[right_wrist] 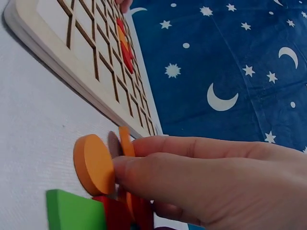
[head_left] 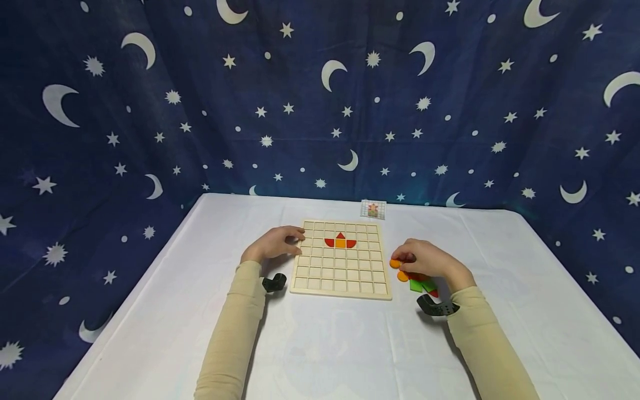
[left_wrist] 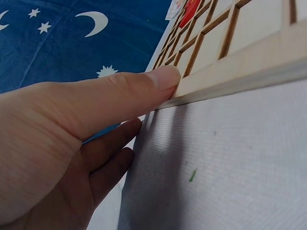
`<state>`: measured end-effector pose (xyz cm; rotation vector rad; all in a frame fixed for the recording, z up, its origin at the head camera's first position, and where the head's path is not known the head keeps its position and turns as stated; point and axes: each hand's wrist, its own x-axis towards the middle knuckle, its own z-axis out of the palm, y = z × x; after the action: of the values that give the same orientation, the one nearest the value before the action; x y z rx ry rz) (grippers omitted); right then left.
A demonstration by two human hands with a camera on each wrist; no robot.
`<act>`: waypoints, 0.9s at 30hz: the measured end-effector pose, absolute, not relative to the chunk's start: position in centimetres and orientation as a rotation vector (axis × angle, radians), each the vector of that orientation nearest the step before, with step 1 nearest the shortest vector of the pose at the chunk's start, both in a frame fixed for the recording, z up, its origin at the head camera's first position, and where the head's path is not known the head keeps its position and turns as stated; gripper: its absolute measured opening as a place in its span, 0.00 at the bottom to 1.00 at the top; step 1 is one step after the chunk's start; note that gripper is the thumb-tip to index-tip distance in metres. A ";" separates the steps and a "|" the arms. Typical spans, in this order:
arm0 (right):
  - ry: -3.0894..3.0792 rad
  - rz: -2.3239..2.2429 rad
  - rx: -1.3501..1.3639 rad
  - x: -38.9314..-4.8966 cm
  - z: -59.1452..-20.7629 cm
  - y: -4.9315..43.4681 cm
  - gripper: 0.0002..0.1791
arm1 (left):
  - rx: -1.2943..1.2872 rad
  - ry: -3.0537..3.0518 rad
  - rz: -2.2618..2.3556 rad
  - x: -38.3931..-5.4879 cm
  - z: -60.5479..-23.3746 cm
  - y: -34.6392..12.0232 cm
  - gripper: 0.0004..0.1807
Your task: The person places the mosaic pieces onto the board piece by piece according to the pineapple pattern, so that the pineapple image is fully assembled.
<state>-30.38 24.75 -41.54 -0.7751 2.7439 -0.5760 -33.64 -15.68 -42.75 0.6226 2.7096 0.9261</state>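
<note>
My left hand [head_left: 276, 243] is at the left edge of a pale wooden grid board [head_left: 341, 286], its thumb resting on the rim. The board bears a small group of pieces: a red triangle [head_left: 340, 236], an orange square [head_left: 340, 243] and two red quarter-round pieces [head_left: 329, 243] beside the square. To the right of the board, my right hand [head_left: 425, 258] pinches an orange disc [right_wrist: 125, 140] between thumb and forefinger; the thumb partly hides it. Another orange disc [right_wrist: 94, 164] lies close to the thumb tip.
Green pieces [head_left: 416, 285] and red pieces [head_left: 433, 293] lie in a loose pile under and beside the right hand. A small pattern card [head_left: 373, 209] lies behind the board. A white cloth [head_left: 330, 350] covers the table, and a dark curtain [head_left: 300, 144] hangs behind.
</note>
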 end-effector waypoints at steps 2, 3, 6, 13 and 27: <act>2.739 -0.585 -0.772 -30.4 -41.6 24.6 0.12 | 0.613 2.709 0.930 -33.6 -42.7 -15.7 0.23; 2.739 -0.588 -0.773 -30.4 -41.7 24.5 0.12 | 0.606 2.709 0.931 -33.6 -42.7 -15.7 0.23; 2.747 -0.588 -0.762 -30.4 -41.8 24.4 0.11 | 0.593 2.710 0.926 -33.6 -42.7 -15.6 0.23; 2.753 -0.600 -0.749 -30.6 -42.0 24.2 0.12 | 0.589 2.717 0.913 -33.7 -42.8 -15.7 0.23; 2.854 -0.713 -0.724 -30.7 -41.6 22.3 0.14 | 0.593 2.707 0.920 -33.8 -42.9 -15.6 0.23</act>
<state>-30.73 22.28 -41.61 -0.7245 2.8541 -0.7127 -33.84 -15.65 -42.92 0.5931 2.7072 0.9196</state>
